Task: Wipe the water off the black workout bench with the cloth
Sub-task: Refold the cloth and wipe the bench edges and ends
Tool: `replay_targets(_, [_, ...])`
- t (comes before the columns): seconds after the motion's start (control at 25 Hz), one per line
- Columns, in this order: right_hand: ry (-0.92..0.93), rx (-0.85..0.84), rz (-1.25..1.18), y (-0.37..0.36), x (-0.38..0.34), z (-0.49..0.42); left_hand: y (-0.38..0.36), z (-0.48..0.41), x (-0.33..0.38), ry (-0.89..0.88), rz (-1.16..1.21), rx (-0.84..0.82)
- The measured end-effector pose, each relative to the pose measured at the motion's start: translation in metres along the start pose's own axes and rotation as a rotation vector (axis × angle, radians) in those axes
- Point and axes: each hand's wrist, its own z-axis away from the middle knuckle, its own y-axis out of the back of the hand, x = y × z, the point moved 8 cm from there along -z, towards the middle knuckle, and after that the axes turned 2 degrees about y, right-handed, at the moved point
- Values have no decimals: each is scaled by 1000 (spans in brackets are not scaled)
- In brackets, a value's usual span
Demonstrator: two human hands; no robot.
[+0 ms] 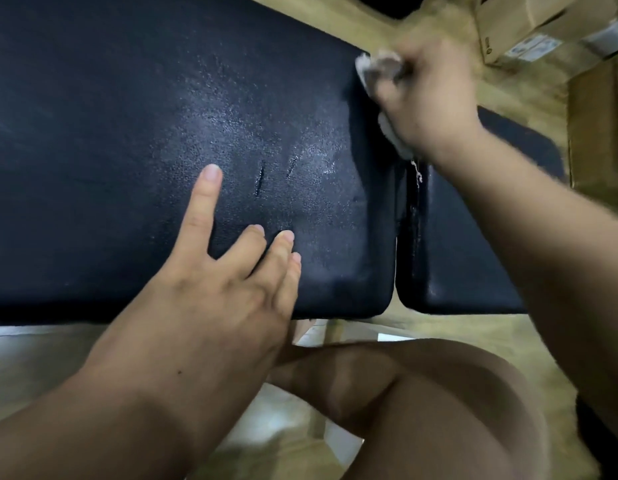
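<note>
The black workout bench point(110, 140) fills the upper left, its textured pad showing a damp sheen and two small cuts near the middle. A second black pad point(453, 244) adjoins it on the right across a narrow gap. My right hand point(428, 98) grips a bunched white cloth point(376, 69) at the far right corner of the large pad; a loose thread hangs from the cloth. My left hand point(231, 271) rests flat on the pad's near edge, fingers spread and straight.
Cardboard boxes point(529, 26) stand on the wooden floor at the upper right, and another box point(598, 129) sits along the right edge. My bare knee point(387, 393) is just below the bench's near edge.
</note>
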Motion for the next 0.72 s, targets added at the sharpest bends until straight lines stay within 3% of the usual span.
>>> replay_targets(0.16, [90, -147, -153, 10, -33, 153, 1, 3, -5, 9, 52, -1])
replay_targets(0.24, [162, -195, -171, 14, -43, 181, 2, 5, -5, -5, 67, 4])
replay_targets(0.36, [159, -105, -75, 10, -43, 110, 2, 7, -6, -22, 35, -7])
replay_targets(0.56, [-114, -20, -7, -12, -12, -39, 8, 2, -1, -33, 18, -15])
replay_targets(0.64, [-102, 18, 57, -11, -13, -25, 7, 1, -3, -28, 22, -24])
replay_targets(0.72, [-24, 28, -31, -3, -28, 42, 7, 0, -5, -11, 39, -35])
